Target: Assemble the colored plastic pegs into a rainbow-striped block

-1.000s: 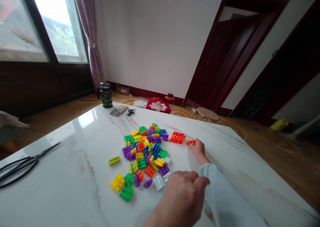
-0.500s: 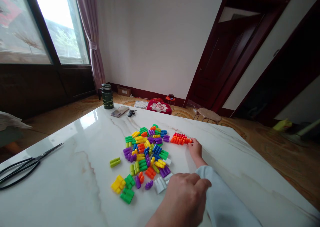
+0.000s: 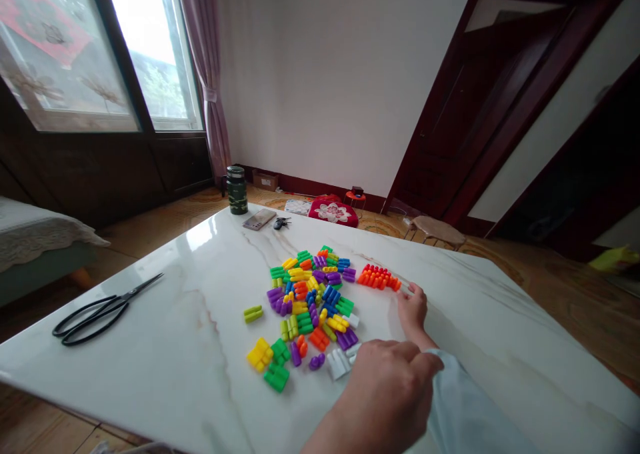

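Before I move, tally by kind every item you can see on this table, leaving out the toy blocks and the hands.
Scissors: 1
Camouflage flask: 1
Phone: 1
Bunch of keys: 1
Total: 4

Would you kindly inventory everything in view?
table: one, white, marbled, centre
loose blocks: many, mixed colours, on table
block cluster: one, reddish orange, beside loose blocks
scissors: one, black, table's left
flask: one, dark green, table's far corner
phone: one, greyish, beside flask
keys: one bunch, dark, beside phone
cushion: one, red, beyond table
small stool: one, orange, behind cushion
round stool: one, brown, beyond table
carton: one, brown, beyond flask
window: one, dark frame, upper left
curtain: one, mauve, beside window
door: one, dark red, upper right
wall: one, white, background
draped furniture: one, pale, left edge
left hand: one, curled, foreground
right hand: one, pale sleeve, beside block cluster
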Demonstrator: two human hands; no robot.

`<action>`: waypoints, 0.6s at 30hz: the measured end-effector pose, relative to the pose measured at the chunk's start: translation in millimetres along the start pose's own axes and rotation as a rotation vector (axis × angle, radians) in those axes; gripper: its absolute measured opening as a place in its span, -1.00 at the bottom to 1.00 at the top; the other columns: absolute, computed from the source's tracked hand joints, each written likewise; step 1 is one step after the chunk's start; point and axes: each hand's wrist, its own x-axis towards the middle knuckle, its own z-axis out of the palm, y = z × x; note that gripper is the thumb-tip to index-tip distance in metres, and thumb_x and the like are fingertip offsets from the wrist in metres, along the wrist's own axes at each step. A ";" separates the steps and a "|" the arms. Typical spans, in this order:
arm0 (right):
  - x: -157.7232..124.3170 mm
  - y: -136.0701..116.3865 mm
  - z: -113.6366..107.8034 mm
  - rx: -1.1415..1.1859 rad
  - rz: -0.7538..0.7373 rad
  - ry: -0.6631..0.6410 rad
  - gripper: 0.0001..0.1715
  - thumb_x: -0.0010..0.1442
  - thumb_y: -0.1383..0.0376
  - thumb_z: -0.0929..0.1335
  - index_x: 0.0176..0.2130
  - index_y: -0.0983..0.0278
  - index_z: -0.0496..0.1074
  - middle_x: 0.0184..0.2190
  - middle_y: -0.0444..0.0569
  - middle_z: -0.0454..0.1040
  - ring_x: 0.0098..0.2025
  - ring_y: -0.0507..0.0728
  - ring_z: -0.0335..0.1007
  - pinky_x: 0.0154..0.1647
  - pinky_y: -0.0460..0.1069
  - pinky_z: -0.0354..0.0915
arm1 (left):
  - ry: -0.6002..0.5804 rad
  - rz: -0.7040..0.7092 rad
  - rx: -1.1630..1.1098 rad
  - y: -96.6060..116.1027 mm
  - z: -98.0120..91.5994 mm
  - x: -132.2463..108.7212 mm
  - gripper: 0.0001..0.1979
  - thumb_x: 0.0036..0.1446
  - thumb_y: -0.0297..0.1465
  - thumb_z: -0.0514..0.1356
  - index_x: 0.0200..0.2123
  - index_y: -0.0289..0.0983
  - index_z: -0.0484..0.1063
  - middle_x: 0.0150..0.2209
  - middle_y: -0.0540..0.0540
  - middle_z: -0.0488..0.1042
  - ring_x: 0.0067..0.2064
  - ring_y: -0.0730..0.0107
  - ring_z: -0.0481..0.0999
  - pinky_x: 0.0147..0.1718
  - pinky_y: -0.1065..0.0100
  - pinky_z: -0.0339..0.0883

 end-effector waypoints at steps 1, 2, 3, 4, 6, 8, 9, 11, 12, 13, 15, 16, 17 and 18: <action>-7.1 -3.9 -2.1 0.050 0.000 0.015 -0.45 -0.03 0.29 0.26 -0.01 0.40 0.33 -0.09 0.22 0.41 -0.23 0.18 0.38 -0.13 0.08 0.27 | 0.002 0.007 -0.004 0.1 -0.2 -0.1 -0.80 0.13 -0.49 0.04 -0.22 -0.21 0.41 -0.44 -0.01 0.48 -0.44 0.39 0.47 -0.46 0.43 0.26; -15.4 -9.3 -4.3 0.111 -0.012 0.013 -0.45 -0.01 0.27 0.26 0.00 0.37 0.31 -0.06 0.19 0.39 -0.25 0.15 0.38 -0.17 0.06 0.28 | 0.003 0.014 -0.007 0.3 -0.4 0.0 -0.81 0.12 -0.50 0.04 -0.25 -0.23 0.42 -0.44 -0.02 0.48 -0.44 0.39 0.47 -0.45 0.44 0.27; -24.4 -16.4 -6.7 0.178 -0.035 -0.005 -0.46 0.01 0.25 0.25 0.01 0.34 0.30 -0.04 0.16 0.38 -0.26 0.13 0.38 -0.21 0.04 0.29 | 0.004 0.022 -0.012 0.6 -0.8 0.1 -0.83 0.12 -0.50 0.05 -0.28 -0.24 0.42 -0.45 -0.02 0.48 -0.44 0.40 0.47 -0.45 0.44 0.28; -33.9 -25.2 -9.3 0.237 -0.070 -0.041 -0.48 0.03 0.23 0.26 0.00 0.31 0.30 -0.04 0.13 0.38 -0.26 0.12 0.38 -0.24 0.03 0.29 | 0.005 0.029 -0.021 1.2 -1.2 0.2 -0.84 0.12 -0.50 0.05 -0.30 -0.25 0.42 -0.45 -0.03 0.48 -0.43 0.40 0.47 -0.44 0.45 0.29; -52.5 -47.2 -15.0 0.294 -0.159 -0.156 -0.55 0.06 0.21 0.27 -0.03 0.28 0.32 -0.07 0.08 0.40 -0.24 0.12 0.39 -0.27 0.02 0.29 | 0.006 0.032 -0.048 2.5 -1.7 0.2 -0.83 0.12 -0.50 0.05 -0.29 -0.24 0.42 -0.44 -0.03 0.49 -0.42 0.40 0.49 -0.40 0.44 0.32; -68.1 -72.6 -20.4 0.314 -0.267 -0.252 -0.65 0.09 0.23 0.27 -0.10 0.26 0.37 -0.12 0.05 0.43 -0.21 0.13 0.38 -0.22 0.04 0.29 | 0.010 0.026 -0.071 3.9 -1.5 -0.2 -0.80 0.12 -0.50 0.05 -0.22 -0.23 0.43 -0.41 -0.03 0.51 -0.40 0.40 0.51 -0.37 0.43 0.34; -74.3 -85.5 -22.4 0.321 -0.333 -0.301 -0.69 0.10 0.25 0.27 -0.13 0.25 0.39 -0.14 0.03 0.44 -0.20 0.13 0.38 -0.18 0.05 0.28 | 0.014 0.027 -0.078 4.4 -1.0 -0.5 -0.77 0.11 -0.50 0.06 -0.19 -0.22 0.43 -0.40 -0.02 0.51 -0.39 0.39 0.51 -0.36 0.42 0.35; -83.8 -109.8 -23.9 0.348 -0.458 -0.392 -0.76 0.13 0.30 0.27 -0.18 0.23 0.42 -0.18 0.00 0.45 -0.18 0.13 0.37 -0.11 0.06 0.27 | 0.025 0.036 -0.081 5.0 0.2 -1.1 -0.73 0.09 -0.51 0.06 -0.14 -0.21 0.42 -0.40 -0.01 0.52 -0.39 0.39 0.52 -0.36 0.41 0.36; -87.3 -120.8 -22.8 0.361 -0.514 -0.438 -0.79 0.13 0.33 0.26 -0.21 0.22 0.43 -0.19 -0.02 0.46 -0.16 0.13 0.37 -0.07 0.06 0.27 | 0.031 0.045 -0.080 5.0 0.8 -1.3 -0.71 0.09 -0.51 0.06 -0.13 -0.21 0.41 -0.40 0.00 0.52 -0.39 0.40 0.52 -0.36 0.41 0.36; -90.4 -131.0 -20.5 0.365 -0.564 -0.487 -0.79 0.13 0.35 0.26 -0.23 0.22 0.44 -0.21 -0.02 0.47 -0.14 0.13 0.36 -0.05 0.06 0.26 | 0.037 0.053 -0.076 5.0 1.1 -1.3 -0.70 0.08 -0.52 0.05 -0.11 -0.21 0.41 -0.40 0.00 0.51 -0.39 0.40 0.52 -0.36 0.41 0.37; -95.8 -149.3 -12.0 0.332 -0.639 -0.575 -0.77 0.10 0.40 0.27 -0.24 0.22 0.46 -0.21 -0.03 0.48 -0.11 0.13 0.35 -0.03 0.05 0.25 | 0.049 0.061 -0.064 4.7 1.2 -0.9 -0.69 0.09 -0.52 0.05 -0.10 -0.23 0.41 -0.39 -0.01 0.51 -0.40 0.40 0.52 -0.35 0.40 0.37; -98.3 -157.7 -6.3 0.293 -0.669 -0.612 -0.73 0.08 0.42 0.28 -0.21 0.22 0.46 -0.19 -0.03 0.49 -0.10 0.14 0.34 -0.02 0.05 0.24 | 0.055 0.064 -0.058 4.6 0.9 -0.6 -0.69 0.09 -0.52 0.04 -0.10 -0.23 0.41 -0.39 -0.02 0.51 -0.40 0.40 0.51 -0.35 0.39 0.38; -100.9 -165.7 0.0 0.242 -0.696 -0.644 -0.68 0.07 0.44 0.29 -0.17 0.21 0.47 -0.16 -0.03 0.49 -0.07 0.15 0.33 -0.01 0.06 0.23 | 0.060 0.066 -0.054 4.5 0.5 -0.3 -0.69 0.09 -0.53 0.04 -0.11 -0.24 0.41 -0.39 -0.02 0.51 -0.40 0.40 0.51 -0.34 0.39 0.38; -103.4 -173.6 6.5 0.180 -0.721 -0.673 -0.63 0.06 0.45 0.29 -0.13 0.20 0.46 -0.12 -0.04 0.48 -0.04 0.15 0.32 0.01 0.06 0.21 | 0.062 0.065 -0.052 4.4 0.0 -0.1 -0.69 0.09 -0.53 0.04 -0.11 -0.25 0.41 -0.40 -0.02 0.51 -0.40 0.40 0.51 -0.34 0.39 0.38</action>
